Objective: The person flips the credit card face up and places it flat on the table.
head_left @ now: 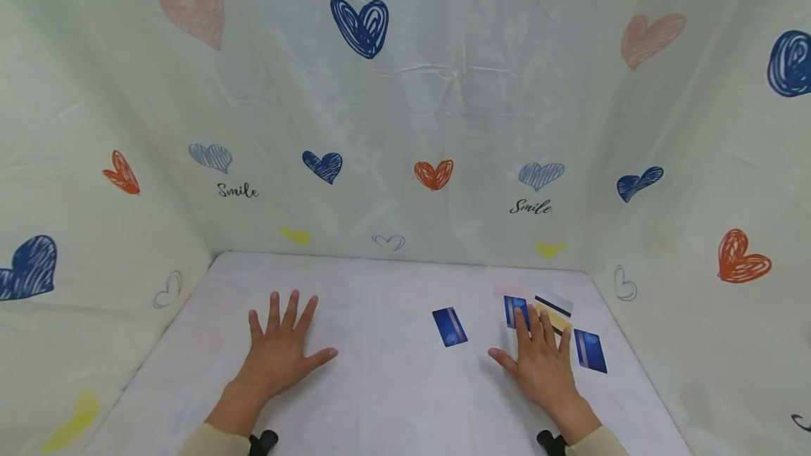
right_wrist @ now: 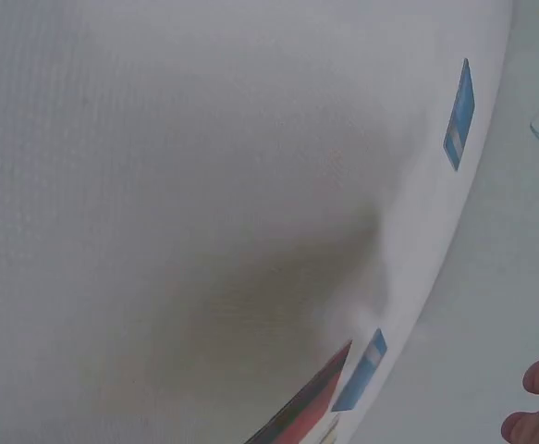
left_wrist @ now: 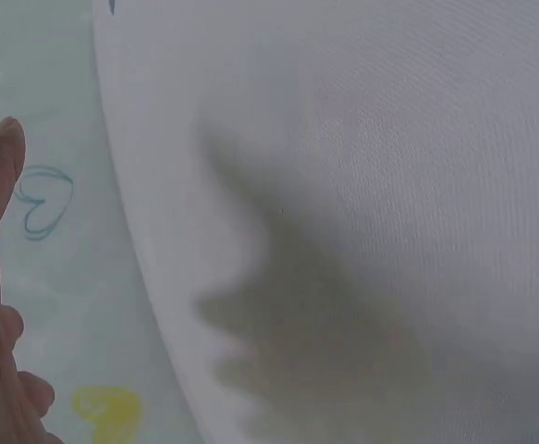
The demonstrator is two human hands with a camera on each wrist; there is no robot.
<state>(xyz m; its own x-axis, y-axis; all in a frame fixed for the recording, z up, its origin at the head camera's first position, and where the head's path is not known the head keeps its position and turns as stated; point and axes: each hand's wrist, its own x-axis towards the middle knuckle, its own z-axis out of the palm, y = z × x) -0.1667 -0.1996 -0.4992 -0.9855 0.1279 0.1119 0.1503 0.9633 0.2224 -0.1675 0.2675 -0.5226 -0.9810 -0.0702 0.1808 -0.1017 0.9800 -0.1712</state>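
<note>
My left hand (head_left: 279, 354) hovers over the left half of the white table, fingers straight and spread, holding nothing. In the left wrist view its thumb (left_wrist: 1, 171) shows at the left edge, with the hand's shadow on the tabletop. The right hand (head_left: 543, 366) is also spread flat, its fingertips overlapping a group of cards in the head view. Around those fingertips lie a blue card (head_left: 512, 309), a yellow card with a dark stripe (head_left: 559, 320) and a pale card with a black stripe (head_left: 564, 300). Another blue card (head_left: 591, 351) lies right of the hand.
A separate blue striped card (head_left: 450, 327) lies left of the right hand, near mid-table. The white table (head_left: 380, 385) is enclosed at the back and sides by a pale curtain (head_left: 405, 111) printed with hearts. Each wrist wears a black strap (head_left: 264, 440).
</note>
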